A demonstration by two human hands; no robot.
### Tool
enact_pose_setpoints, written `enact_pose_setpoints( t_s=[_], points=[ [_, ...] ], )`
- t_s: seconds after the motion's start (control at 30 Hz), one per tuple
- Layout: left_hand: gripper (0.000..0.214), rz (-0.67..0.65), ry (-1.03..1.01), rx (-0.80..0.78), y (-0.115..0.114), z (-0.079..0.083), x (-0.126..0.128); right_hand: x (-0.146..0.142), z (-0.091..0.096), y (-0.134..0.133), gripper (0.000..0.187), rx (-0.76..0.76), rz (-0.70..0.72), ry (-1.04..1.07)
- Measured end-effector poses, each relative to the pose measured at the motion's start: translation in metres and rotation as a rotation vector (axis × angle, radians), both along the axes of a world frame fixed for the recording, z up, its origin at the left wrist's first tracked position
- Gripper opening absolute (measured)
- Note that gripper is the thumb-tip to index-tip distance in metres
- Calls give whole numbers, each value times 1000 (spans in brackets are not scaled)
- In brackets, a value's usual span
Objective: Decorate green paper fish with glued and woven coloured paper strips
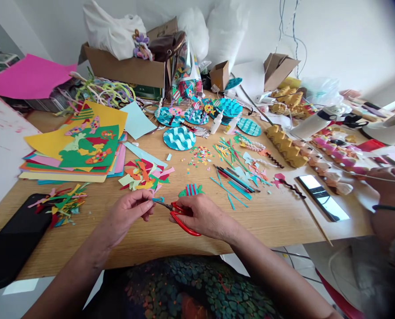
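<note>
Between the thumb and fingers of my left hand (134, 210) is pinched a small piece of blue paper (157, 200). Red-handled scissors (185, 225) are gripped in my right hand (205, 215), their blades pointing left and touching the blue paper. Just beyond my right hand lies a green paper fish (190, 190) with red and blue stripes, partly hidden by that hand. A heap of coloured paper scraps (146, 175) is on the table past my left hand. Thin blue paper strips (228, 195) and several pencils (239, 179) lie to the right.
Stacked coloured paper (67, 175) with paper fish on top stands at left, near a black phone-like object (14, 239). Blue wavy discs (179, 138) and glue bottles (216, 122) are farther back. At right are a phone (323, 197), egg-carton pieces (285, 146) and another person's arm (392, 208).
</note>
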State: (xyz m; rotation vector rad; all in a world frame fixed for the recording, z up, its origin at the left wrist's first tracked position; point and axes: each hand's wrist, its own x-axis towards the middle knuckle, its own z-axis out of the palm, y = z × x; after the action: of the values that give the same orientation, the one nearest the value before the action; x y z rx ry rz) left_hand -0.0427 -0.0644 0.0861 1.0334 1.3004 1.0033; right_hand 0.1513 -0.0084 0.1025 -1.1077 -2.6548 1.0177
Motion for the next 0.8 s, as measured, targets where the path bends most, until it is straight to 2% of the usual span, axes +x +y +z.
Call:
enact_pose_setpoints(
  t_s=[0.27, 0.8],
  points=[
    [15, -42, -8, 3, -2, -6, -3, 1, 1, -1, 26, -33, 2, 9],
    [13, -118, 77, -17, -2, -6, -5, 3, -2, -1, 26, -28, 48, 3]
  ],
)
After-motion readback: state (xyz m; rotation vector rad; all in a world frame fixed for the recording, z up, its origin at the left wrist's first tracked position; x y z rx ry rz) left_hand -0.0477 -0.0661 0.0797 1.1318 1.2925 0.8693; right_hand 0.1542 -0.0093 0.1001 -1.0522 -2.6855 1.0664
